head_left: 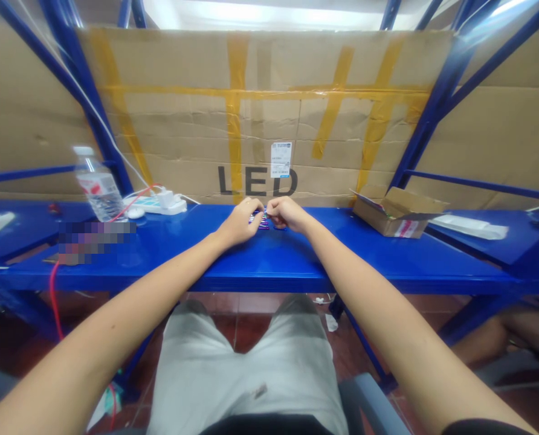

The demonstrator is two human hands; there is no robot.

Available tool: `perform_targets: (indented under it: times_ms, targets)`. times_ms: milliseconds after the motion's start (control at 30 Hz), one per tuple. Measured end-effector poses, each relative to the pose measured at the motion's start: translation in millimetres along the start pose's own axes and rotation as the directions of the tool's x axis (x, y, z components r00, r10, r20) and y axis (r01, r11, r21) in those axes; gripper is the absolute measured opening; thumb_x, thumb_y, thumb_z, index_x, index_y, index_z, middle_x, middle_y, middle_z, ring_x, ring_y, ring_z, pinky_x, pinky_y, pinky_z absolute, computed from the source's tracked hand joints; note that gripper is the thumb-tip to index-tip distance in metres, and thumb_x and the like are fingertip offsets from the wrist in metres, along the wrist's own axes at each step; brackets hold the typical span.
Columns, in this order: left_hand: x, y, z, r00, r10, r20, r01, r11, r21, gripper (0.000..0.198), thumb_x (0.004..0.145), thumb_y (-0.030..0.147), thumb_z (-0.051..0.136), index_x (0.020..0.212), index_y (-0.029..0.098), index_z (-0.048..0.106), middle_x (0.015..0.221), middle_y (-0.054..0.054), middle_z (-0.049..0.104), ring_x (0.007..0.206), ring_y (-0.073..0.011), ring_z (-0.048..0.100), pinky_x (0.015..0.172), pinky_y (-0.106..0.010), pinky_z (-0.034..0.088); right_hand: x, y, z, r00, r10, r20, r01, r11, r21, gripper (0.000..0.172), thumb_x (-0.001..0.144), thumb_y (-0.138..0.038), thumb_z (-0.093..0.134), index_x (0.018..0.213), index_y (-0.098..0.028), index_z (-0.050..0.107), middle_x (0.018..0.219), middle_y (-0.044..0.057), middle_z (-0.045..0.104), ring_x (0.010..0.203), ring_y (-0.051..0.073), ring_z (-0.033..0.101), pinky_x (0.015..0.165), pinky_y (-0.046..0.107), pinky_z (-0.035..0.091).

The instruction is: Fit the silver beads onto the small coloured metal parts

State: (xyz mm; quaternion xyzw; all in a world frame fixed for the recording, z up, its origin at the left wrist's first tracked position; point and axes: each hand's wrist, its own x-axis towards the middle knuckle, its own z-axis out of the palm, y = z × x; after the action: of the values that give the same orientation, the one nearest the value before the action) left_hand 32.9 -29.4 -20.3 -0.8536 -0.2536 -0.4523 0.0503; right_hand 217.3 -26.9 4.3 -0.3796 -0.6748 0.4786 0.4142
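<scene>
Small shiny rod-like pieces in purple, blue and green lie on the blue metal table between my hands. They are too small to name more exactly. My left hand rests at their left side, its fingers curled around some of them and the thumb toward the right. Close beside it, my right hand is closed, thumb and forefinger pinched together at the pieces. Whatever its fingertips hold is hidden. A dark blue piece lies on the tabletop below my right hand.
An open cardboard box stands to the right. At left are a water bottle, a white power strip and a red cable. A large carton marked LED backs the table. Another person's leg shows at lower right.
</scene>
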Motion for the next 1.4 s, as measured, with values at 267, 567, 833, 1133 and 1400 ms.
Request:
perform_targets:
  times_ms: [267, 567, 833, 1133, 1400]
  targets:
    - [-1, -8, 2.8, 0.996, -0.082, 0.019, 0.083, 0.993, -0.079, 0.010, 0.089, 0.012, 0.052, 0.094, 0.020, 0.052, 0.090, -0.004, 0.062, 0.085, -0.0190, 0.060, 0.080, -0.033, 0.048, 7, 9, 0, 0.962, -0.269, -0.053, 0.234, 0.906, -0.352, 0.013, 0.061, -0.019, 0.058, 0.053, -0.019, 0.048, 0.044, -0.005, 0.043, 0.046, 0.009, 0.037, 0.046, 0.023, 0.025]
    - [0, 1, -0.3, 0.995, -0.054, 0.082, 0.057, 0.998, -0.028, 0.015, 0.086, 0.008, 0.052, 0.095, 0.020, 0.056, 0.095, -0.005, 0.065, 0.092, -0.0197, 0.060, 0.086, -0.033, 0.047, 1, 0, -6, 0.945, 0.262, 0.193, -0.289, 0.949, 0.125, 0.014, 0.060, -0.017, 0.054, 0.062, -0.021, 0.041, 0.046, -0.003, 0.036, 0.041, 0.008, 0.022, 0.039, 0.021, 0.014]
    - [2, -10, 7.3, 0.999, -0.054, -0.003, 0.054, 0.998, 0.044, 0.014, 0.093, 0.016, 0.053, 0.102, 0.014, 0.065, 0.129, -0.016, 0.049, 0.113, -0.0236, 0.056, 0.110, -0.044, 0.043, 6, 6, -5, 0.987, -0.157, -0.021, 0.146, 0.952, -0.269, 0.012, 0.069, -0.017, 0.056, 0.062, -0.020, 0.047, 0.051, -0.003, 0.043, 0.050, 0.012, 0.037, 0.050, 0.025, 0.028]
    - [-2, -9, 1.2, 0.956, -0.270, 0.115, 0.247, 0.952, 0.180, 0.014, 0.093, 0.028, 0.058, 0.106, 0.026, 0.064, 0.082, -0.004, 0.067, 0.083, -0.0254, 0.065, 0.080, -0.035, 0.048, 12, 15, -8, 0.880, -0.470, 0.064, 0.397, 0.657, -0.641, 0.017, 0.079, -0.018, 0.055, 0.062, -0.017, 0.054, 0.061, -0.002, 0.053, 0.067, 0.014, 0.046, 0.064, 0.026, 0.031]
    - [2, -25, 8.0, 0.939, -0.319, 0.124, 0.314, 0.947, 0.060, 0.018, 0.095, 0.032, 0.052, 0.093, 0.019, 0.065, 0.086, -0.007, 0.066, 0.085, -0.0236, 0.061, 0.084, -0.038, 0.049, 11, 16, -5, 0.882, -0.460, 0.103, 0.395, 0.602, -0.694, 0.019, 0.081, -0.011, 0.052, 0.073, -0.014, 0.069, 0.072, 0.003, 0.068, 0.071, 0.016, 0.055, 0.069, 0.026, 0.036]
